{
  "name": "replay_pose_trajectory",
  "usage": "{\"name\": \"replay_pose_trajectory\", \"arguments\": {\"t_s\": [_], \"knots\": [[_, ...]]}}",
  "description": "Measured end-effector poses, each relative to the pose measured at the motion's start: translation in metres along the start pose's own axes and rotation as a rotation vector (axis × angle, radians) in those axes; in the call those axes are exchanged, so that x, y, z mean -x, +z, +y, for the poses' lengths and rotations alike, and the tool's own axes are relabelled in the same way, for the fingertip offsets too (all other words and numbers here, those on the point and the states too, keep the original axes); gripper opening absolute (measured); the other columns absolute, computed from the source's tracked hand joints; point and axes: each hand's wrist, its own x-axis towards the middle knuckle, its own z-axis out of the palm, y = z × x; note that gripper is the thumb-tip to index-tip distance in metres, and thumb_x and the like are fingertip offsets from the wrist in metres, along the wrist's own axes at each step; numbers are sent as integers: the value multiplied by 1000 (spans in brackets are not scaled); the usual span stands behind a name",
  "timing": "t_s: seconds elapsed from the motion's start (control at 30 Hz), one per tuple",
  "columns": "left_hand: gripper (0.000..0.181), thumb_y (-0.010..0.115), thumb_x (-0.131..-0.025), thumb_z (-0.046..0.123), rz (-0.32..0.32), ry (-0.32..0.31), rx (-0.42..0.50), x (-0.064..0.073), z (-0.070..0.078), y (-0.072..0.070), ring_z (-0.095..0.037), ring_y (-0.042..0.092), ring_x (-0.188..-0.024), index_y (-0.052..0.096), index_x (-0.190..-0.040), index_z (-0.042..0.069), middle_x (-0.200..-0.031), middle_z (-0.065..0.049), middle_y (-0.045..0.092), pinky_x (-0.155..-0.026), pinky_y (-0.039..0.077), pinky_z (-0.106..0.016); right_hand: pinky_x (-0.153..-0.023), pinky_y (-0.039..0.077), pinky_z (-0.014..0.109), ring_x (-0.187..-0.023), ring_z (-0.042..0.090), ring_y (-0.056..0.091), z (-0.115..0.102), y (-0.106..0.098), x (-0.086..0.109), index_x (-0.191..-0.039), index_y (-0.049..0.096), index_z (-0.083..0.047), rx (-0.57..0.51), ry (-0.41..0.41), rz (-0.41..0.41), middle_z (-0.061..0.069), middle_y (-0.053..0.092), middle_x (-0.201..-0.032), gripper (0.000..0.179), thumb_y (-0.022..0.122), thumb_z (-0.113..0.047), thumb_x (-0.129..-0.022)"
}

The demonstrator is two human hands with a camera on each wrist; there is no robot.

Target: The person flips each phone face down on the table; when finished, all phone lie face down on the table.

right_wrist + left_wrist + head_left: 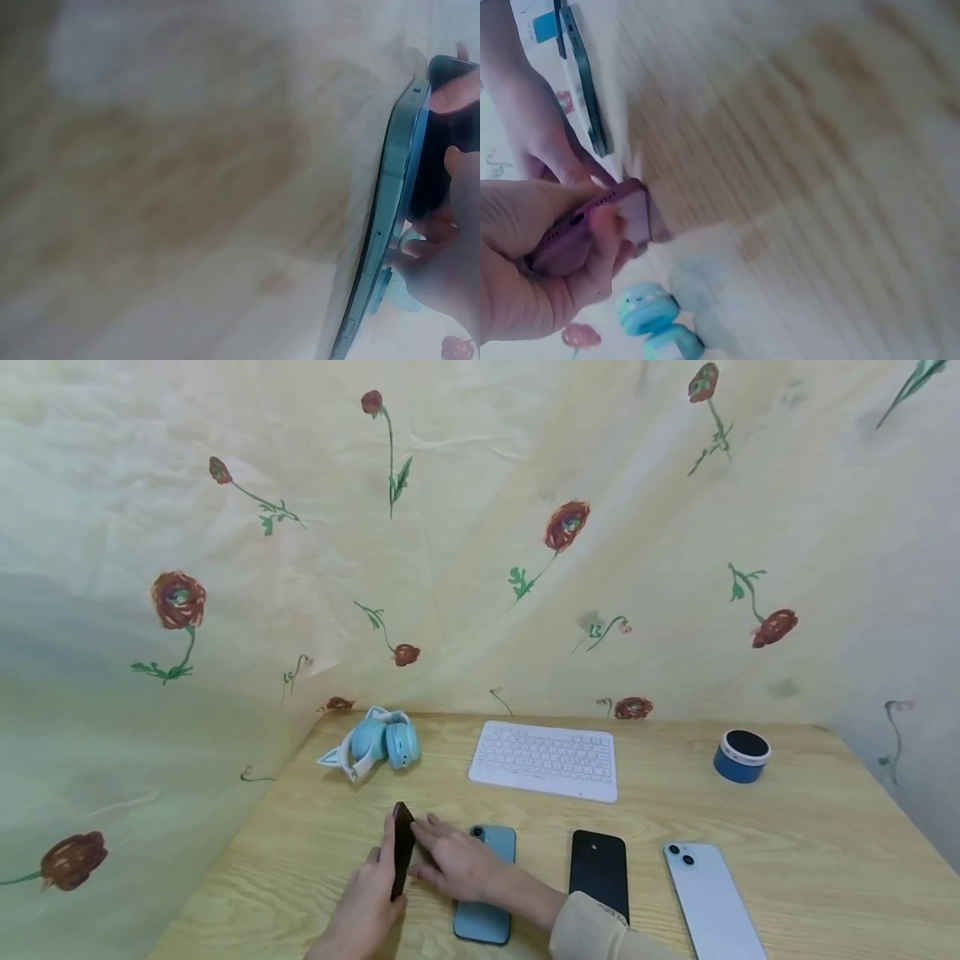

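My left hand (363, 897) grips a dark-screened smartphone (402, 853) that stands tilted up on its long side. In the left wrist view, the frame of this smartphone (634, 206) looks pinkish purple, and the thumb and fingers wrap it. Close to its screen side is my right hand (467, 864), its fingers fairly straight and the fingertips at or near the upper edge. Whether they touch it is hard to tell. Beneath the right hand and wrist lies a blue smartphone (483, 922), back up and partly covered; its side edge shows in the right wrist view.
A black smartphone (598, 864) and a white smartphone (712, 893) lie to the right, the black one partly behind the sleeve (600, 931). Farther back are light-blue cat-ear headphones (401, 743), a white keyboard (543, 762) and a blue round speaker (741, 758) on the wooden table (300, 843).
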Motion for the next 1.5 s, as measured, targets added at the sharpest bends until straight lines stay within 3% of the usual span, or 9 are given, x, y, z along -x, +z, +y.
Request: {"name": "replay_pose_trajectory", "arguments": {"t_s": [0.1, 0.23, 0.43, 0.67, 0.93, 1.03, 1.2, 1.37, 1.5], "knots": [[115, 86, -73, 9, -46, -23, 29, 0, -7, -3, -42, 62, -94, 5, -153, -6, -114, -36, 53, -76, 52, -52, -104, 39, 42, -138, 30, 35, 0, 3, 0, -145, 43, 0, -2, 17, -5, 15, 41, -149, 63, 55, -41, -99], [130, 94, -60, 35, -31, -22, -18, -1, -18, -6, -35, 63, -87, 11, -153, -4, -115, -32, 54, -72, 52, -51, -104, 40, 41, -138, 33, 36, -1, 6, -1, -143, 45, 1, 42, 22, -1, 17, 40, -149, 63, 55, -43, -99], [146, 89, -45, 64, -91, -92, -95, -7, -32, -13, -31, 60, -82, 16, -153, -1, -118, -31, 49, -69, 50, -51, -104, 39, 42, -138, 35, 35, -6, 9, -5, -144, 45, -1, 137, 48, 0, 19, 38, -150, 67, 53, -49, -98], [138, 85, -46, 70, -166, -117, -169, -10, -36, -19, -33, 57, -83, 31, -146, -10, -112, -34, 49, -71, 49, -52, -102, 42, 40, -134, 35, 41, -9, 14, -7, -141, 49, -4, 259, 37, 9, 19, 42, -147, 69, 50, -56, -96], [132, 83, -47, 72, -205, -102, -238, -12, -32, -21, -45, 51, -105, 41, -140, -12, -115, -34, 51, -78, 47, -59, -104, 40, 44, -134, 33, 41, -9, 13, -4, -140, 52, -8, 295, 59, 25, 16, 43, -147, 68, 49, -59, -95], [136, 81, -49, 74, -193, -117, -234, -13, -23, -21, -49, 46, -111, 32, -147, -5, -122, -35, 46, -80, 44, -63, -104, 38, 49, -135, 37, 39, 0, 0, 5, -138, 53, -6, 307, 52, 90, 19, 44, -145, 67, 52, -56, -95], [142, 73, -52, 81, -136, -24, -135, -13, 13, -8, -55, 35, -127, 12, -156, 5, -141, -36, 34, -87, 38, -68, -107, 32, 53, -137, 41, 33, 33, -38, 39, -139, 51, 0, 289, 109, 157, 23, 41, -147, 67, 59, -49, -93], [139, 68, -58, 84, -236, -41, 1, -12, 50, 19, -58, 33, -128, -1, -157, 13, -144, -40, 29, -92, 31, -72, -108, 33, 47, -139, 38, 33, 52, -60, 73, -139, 49, 4, 232, 153, 77, 21, 42, -147, 70, 61, -47, -93], [136, 60, -59, 89, -257, -72, -68, -12, 67, 43, -57, 36, -127, 7, -157, 11, -141, -40, 33, -92, 32, -72, -108, 33, 46, -140, 36, 32, 55, -61, 90, -142, 46, 3, 229, 132, 9, 20, 41, -148, 74, 60, -50, -93]]}}
